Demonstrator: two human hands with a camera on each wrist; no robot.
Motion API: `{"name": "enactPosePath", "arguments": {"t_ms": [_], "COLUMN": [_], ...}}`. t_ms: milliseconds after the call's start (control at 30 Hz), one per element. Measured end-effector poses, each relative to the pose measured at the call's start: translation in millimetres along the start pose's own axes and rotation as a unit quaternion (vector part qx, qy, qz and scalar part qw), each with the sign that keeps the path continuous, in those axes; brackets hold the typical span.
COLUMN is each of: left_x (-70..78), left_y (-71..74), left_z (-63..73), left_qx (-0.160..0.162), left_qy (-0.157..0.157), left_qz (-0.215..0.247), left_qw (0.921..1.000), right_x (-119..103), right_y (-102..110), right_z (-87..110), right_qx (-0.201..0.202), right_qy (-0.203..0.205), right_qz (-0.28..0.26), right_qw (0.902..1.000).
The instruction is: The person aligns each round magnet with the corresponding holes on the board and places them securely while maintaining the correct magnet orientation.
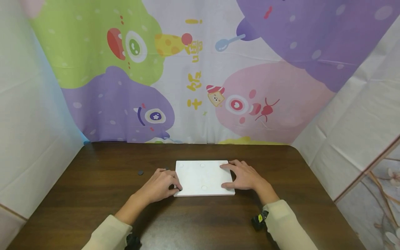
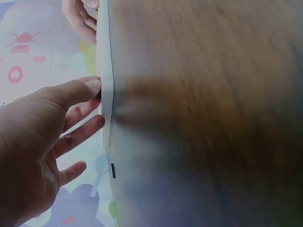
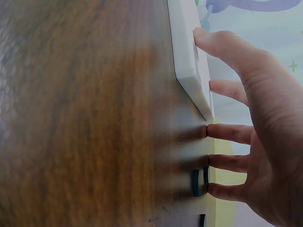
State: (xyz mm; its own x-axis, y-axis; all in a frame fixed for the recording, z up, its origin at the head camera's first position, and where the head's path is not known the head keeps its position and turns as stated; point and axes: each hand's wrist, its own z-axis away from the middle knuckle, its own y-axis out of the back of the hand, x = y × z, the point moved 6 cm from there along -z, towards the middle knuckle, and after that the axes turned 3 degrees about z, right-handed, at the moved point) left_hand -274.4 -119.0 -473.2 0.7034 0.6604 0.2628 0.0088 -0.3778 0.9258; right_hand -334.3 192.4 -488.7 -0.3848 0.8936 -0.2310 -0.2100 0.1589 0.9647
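A flat white board (image 1: 203, 177) with shallow round recesses lies on the table. At its near left corner my left hand (image 1: 160, 185) pinches a small black disc (image 2: 98, 95) between thumb and index finger, right at the board's surface. The hand covers most of that disc, while its other fingers are spread loosely. Across the board, my right hand (image 1: 245, 175) rests on the right end, with thumb and index finger on top and the other fingers (image 3: 230, 163) extended past the edge to the table. Dark discs (image 3: 196, 183) stand out near those fingertips in the right wrist view.
Left of the board, one dark disc (image 1: 140, 172) lies on the brown wooden table (image 1: 200, 222). Another disc (image 1: 167, 169) shows partly behind the left hand. A cartoon-printed curtain (image 1: 193, 128) hangs along the table's back edge, and pale cloth walls flank both sides.
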Motion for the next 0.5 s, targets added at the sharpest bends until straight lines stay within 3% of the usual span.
{"name": "enactPosePath", "arguments": {"t_ms": [133, 500], "left_x": [6.9, 6.7], "left_y": [5.2, 5.3], "left_z": [-2.4, -3.5], "left_qx": [-0.017, -0.026], "left_qy": [0.022, 0.034], "left_qz": [-0.013, -0.016], "left_qw": [0.9995, 0.9990], "right_x": [-0.2, 1.0], "right_y": [0.2, 2.0], "right_z": [0.4, 0.9], "right_qx": [0.000, 0.001], "right_qy": [0.001, 0.005], "right_qz": [-0.001, 0.000], "right_qw": [1.0000, 1.0000]}}
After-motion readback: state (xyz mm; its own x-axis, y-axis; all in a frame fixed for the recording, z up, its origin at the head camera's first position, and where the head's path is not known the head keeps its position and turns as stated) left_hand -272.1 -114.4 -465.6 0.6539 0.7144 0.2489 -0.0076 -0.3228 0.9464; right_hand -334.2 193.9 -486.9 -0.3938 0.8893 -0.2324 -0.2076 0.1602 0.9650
